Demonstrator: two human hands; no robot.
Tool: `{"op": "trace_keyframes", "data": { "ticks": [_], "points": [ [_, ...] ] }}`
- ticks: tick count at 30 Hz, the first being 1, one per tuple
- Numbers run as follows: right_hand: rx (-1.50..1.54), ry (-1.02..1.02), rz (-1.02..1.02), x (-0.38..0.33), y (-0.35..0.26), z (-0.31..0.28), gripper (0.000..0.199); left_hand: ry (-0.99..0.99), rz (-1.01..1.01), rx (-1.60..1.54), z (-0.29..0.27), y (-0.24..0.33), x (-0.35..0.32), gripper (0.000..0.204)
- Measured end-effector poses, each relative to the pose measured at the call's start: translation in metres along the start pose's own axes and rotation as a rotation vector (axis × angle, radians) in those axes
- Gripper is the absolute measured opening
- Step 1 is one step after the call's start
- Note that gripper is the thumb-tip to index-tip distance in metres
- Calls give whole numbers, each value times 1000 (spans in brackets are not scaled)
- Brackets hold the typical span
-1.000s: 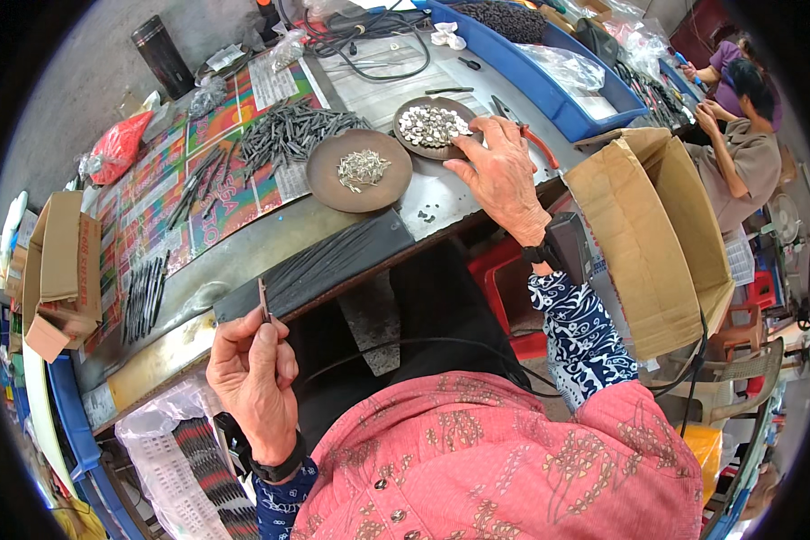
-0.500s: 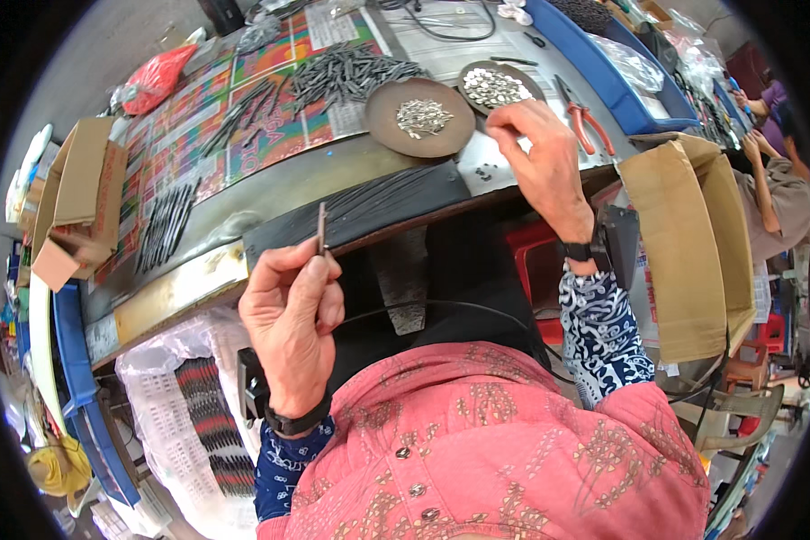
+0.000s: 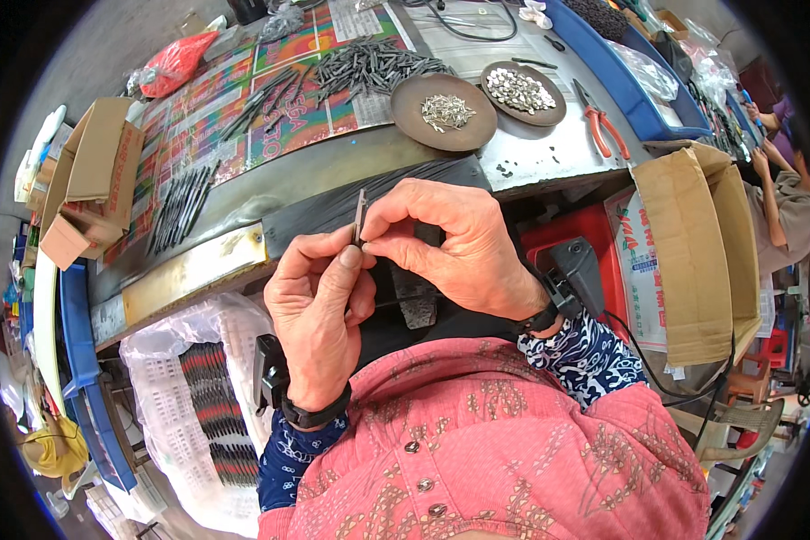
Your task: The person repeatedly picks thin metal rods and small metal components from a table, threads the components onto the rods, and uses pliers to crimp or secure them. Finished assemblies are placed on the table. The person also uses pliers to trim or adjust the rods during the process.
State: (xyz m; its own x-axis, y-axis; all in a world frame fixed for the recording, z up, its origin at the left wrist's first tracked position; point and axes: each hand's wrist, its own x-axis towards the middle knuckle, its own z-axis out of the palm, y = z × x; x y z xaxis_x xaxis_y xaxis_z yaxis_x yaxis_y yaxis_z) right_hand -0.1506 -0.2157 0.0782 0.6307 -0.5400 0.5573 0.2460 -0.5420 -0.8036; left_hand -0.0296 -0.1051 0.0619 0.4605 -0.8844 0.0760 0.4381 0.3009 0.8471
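Note:
My left hand pinches a thin, dark, narrow strip upright between thumb and fingers, over the table's near edge. Against the strip's right side, the fingertips of my right hand are pressed together; whatever they hold is too small to make out. Beyond my hands stands a brown dish with small silvery pins in it. A second brown dish beside it holds small pale, shiny pieces. Farther back lies a heap of dark, slender pieces.
Red-handled pliers lie right of the dishes, near a long blue tray. Cardboard boxes stand at left and right. A row of dark strips lies at left. A person sits at far right.
My right hand has come from beside the pale-piece dish to the strip in my left hand, its fingertips now meeting the strip. My left hand has shifted slightly right in the picture.

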Motion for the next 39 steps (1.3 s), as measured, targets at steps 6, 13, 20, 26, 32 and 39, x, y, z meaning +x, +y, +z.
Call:
{"op": "trace_keyframes", "data": {
  "ticks": [6,13,20,26,32,39],
  "points": [
    [-46,12,-46,-1,2,4,13,-20,0,-11,-1,0,-1,12],
    [-38,41,19,-5,1,8,13,-12,-21,-28,-1,0,-3,13],
    [95,43,166,-6,-1,4,27,-12,9,53,-1,3,-4,15],
    [-173,12,40,4,-6,-9,38,-63,182,432,-3,12,-3,12],
    [-404,-40,-140,11,-7,-16,34,-69,283,622,-4,11,-1,13],
    [-313,22,-200,6,0,-1,21,27,185,322,1,6,-2,13]
  ]
}}
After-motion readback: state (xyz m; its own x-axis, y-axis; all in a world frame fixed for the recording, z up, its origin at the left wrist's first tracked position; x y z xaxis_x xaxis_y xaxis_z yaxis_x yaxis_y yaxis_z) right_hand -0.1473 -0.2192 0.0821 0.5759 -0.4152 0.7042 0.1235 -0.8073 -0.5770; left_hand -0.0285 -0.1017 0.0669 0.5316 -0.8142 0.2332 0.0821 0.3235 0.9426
